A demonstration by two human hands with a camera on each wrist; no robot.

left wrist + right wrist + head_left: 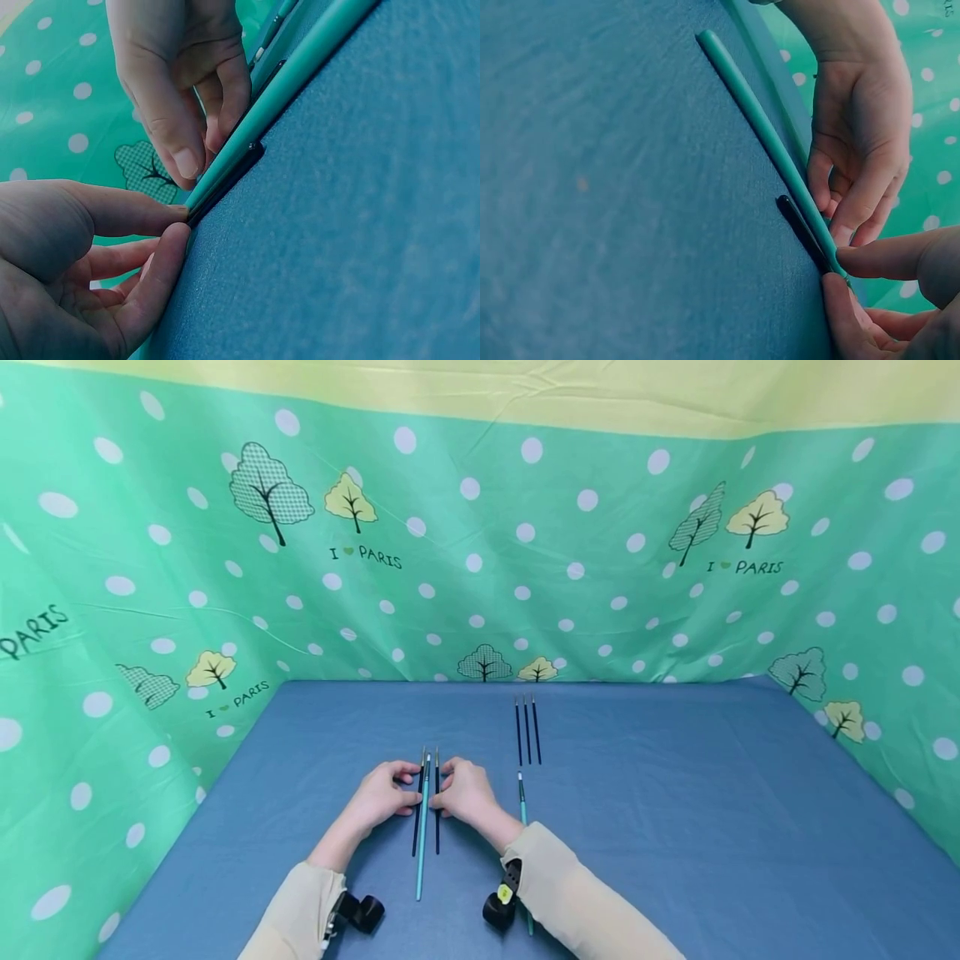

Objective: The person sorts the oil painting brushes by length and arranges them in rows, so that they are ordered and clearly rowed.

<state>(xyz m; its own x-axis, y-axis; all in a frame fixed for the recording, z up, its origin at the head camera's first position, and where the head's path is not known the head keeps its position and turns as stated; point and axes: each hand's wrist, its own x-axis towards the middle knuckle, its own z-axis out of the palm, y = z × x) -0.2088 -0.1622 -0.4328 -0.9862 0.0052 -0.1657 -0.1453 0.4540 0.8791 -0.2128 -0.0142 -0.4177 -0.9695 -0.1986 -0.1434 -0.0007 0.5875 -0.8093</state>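
On a table covered with smooth blue cloth (pixel 690 827), five slim, black-handled paintbrushes (pixel 438 831) and two longer, teal-handled paintbrushes (pixel 422 852) are laid.
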